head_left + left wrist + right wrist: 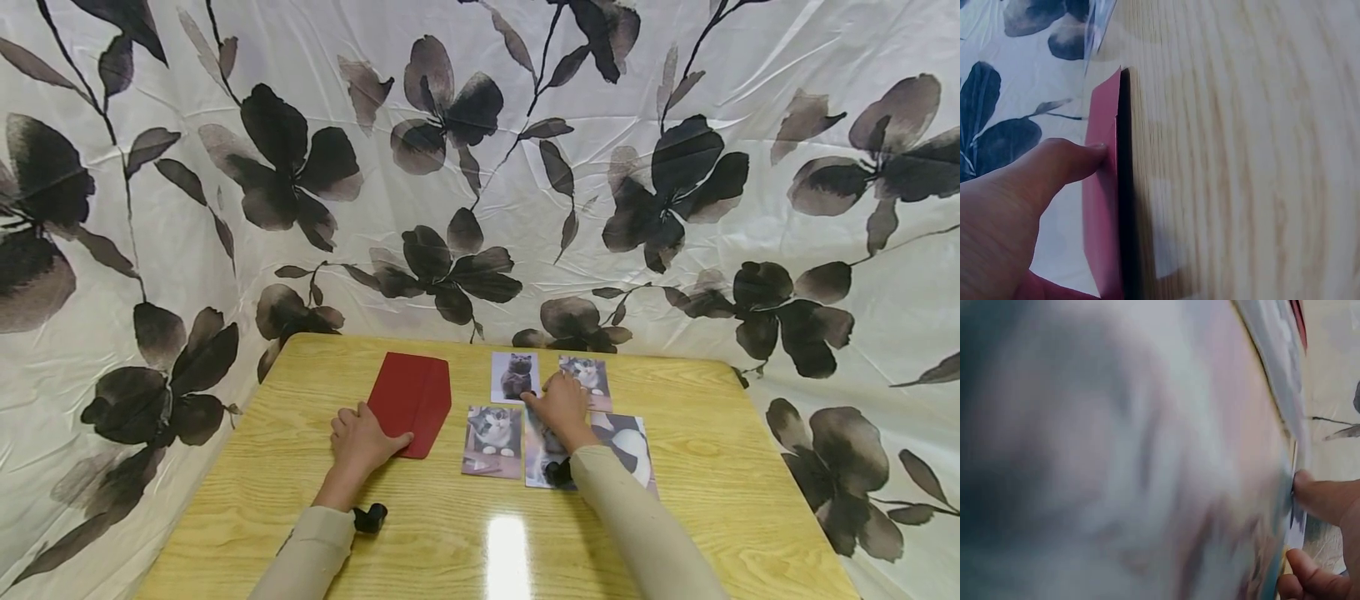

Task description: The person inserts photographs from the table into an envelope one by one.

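Note:
My left hand (363,442) grips the lower left part of a red envelope (411,404), which lies aslant on the table. In the left wrist view the thumb presses on the envelope's face near its edge, and a dark shadow runs under that edge. My right hand (561,410) is at the top edge of a cat photo card (537,458), in the lower middle of a group of several such cards. Up close in the right wrist view, thumb and fingers pinch that card's edge; its blurred picture (1147,444) fills most of the view.
Around the right hand lie a grey cat card (514,375), a cat card (491,442) at lower left, another (596,379) at upper right and a black-and-white one (628,446) partly under the forearm. A floral cloth (450,183) hangs behind the wooden table (720,467).

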A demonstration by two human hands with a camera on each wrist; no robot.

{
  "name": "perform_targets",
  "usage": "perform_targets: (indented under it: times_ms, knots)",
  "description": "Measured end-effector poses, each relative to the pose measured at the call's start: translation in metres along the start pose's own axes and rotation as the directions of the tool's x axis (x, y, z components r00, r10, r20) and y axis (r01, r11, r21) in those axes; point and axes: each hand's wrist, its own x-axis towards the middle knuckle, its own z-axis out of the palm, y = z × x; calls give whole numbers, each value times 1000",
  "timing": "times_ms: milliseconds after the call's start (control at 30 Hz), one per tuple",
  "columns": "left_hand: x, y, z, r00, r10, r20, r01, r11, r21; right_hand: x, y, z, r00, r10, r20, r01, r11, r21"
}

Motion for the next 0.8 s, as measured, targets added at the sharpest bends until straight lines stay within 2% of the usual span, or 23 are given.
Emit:
perform_targets:
  times_ms: [133, 300, 500, 633, 800]
  knots:
    - [1, 0, 0, 1000, 12, -5, -13, 999, -32, 1, -6, -2, 999, 42, 17, -43, 998, 44]
    - [2, 3, -1, 998, 57, -26, -59, 996, -68, 3, -9, -3, 996, 90, 25, -92, 992, 86]
    - [1, 5, 0, 996, 85, -38, -88, 994, -69, -1, -13, -5, 996, 88, 1, -87, 986, 143]
    - [0, 7, 2, 995, 86, -55, -91, 991, -95, -3, -15, -4, 994, 110, 0, -108, 979, 175]
    - [1, 11, 4, 996, 64, -61, -71, 990, -120, -2, -14, -3, 989, 141, 42, -147, 963, 226]
